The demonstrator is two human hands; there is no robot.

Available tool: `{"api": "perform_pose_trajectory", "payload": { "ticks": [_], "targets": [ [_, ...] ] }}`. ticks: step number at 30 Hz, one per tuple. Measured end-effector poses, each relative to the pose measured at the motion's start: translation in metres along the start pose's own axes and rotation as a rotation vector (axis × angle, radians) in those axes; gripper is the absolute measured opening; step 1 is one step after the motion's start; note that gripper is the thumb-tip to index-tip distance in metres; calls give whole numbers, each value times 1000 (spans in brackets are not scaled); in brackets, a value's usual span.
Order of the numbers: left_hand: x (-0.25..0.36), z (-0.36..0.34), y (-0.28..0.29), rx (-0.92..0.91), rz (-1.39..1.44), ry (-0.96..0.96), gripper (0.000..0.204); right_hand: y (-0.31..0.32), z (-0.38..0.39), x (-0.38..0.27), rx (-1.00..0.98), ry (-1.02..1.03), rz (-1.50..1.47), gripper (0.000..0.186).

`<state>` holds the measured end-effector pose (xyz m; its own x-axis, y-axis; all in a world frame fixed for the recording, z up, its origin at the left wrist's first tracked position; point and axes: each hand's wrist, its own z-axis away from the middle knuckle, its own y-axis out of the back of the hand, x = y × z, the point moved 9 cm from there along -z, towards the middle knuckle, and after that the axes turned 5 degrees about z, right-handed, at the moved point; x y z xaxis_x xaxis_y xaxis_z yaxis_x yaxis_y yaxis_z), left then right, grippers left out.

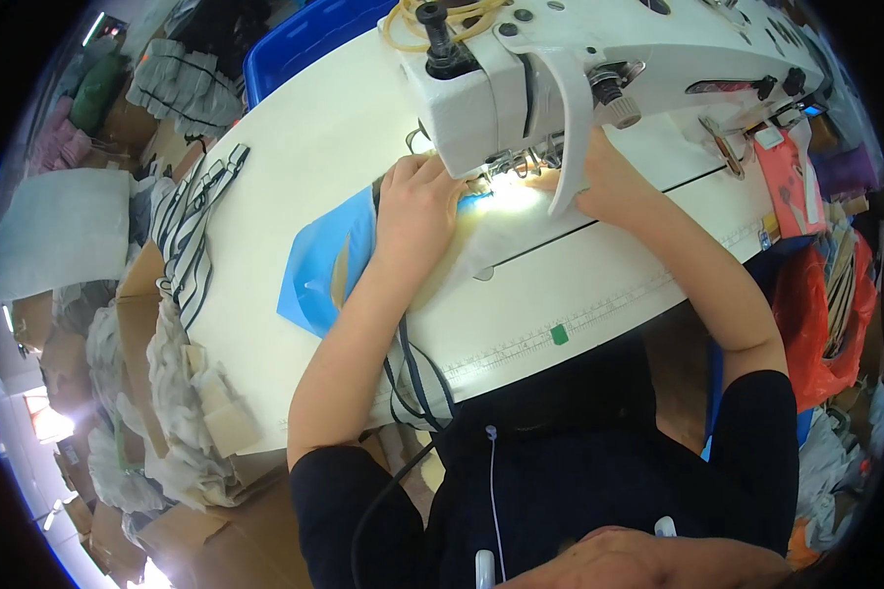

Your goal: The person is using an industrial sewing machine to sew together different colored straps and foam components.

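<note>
Blue fabric piece (314, 270): lies flat on the white counter (295, 167), its far end under the sewing machine (560, 69) needle. Judged thin, soft and light, prone to sliding; best held by flat pressure close to the needle. Left hand (417, 201): grip released, palm and fingers spread on the cloth left of the machine. Right hand (599, 182): behind the machine's guard; grip cannot be told. Striped straps (192, 226): left of the machine, near the counter edge. Room: cartons and fabric heaps around the machine.

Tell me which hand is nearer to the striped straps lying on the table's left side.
Left. The left hand presses blue fabric just right of the striped straps; the right hand sits farther right, behind the sewing machine.
</note>
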<state>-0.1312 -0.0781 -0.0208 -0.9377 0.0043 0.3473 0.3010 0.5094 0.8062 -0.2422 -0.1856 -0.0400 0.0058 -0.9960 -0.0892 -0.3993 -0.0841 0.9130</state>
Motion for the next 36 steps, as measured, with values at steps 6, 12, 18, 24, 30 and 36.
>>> {"api": "perform_pose_trajectory", "payload": {
  "ticks": [6,12,18,24,30,36],
  "targets": [
    [-11,-9,-5,33,-98,-5,19,1,1,7,19,-5,169,10],
    [-8,-5,-5,22,-50,36,20,5,-2,1,9,-14,219,14],
    [-15,-6,-7,-129,-73,104,20,-2,0,7,-93,-68,159,12],
    [33,42,78,-157,-155,207,55,8,14,-18,-378,-33,111,55],
    [44,126,89,-250,-130,459,77,31,-3,-162,114,347,-60,54],
    [12,129,121,-176,61,487,69,3,-8,-157,30,319,-90,20]
  ]
}}
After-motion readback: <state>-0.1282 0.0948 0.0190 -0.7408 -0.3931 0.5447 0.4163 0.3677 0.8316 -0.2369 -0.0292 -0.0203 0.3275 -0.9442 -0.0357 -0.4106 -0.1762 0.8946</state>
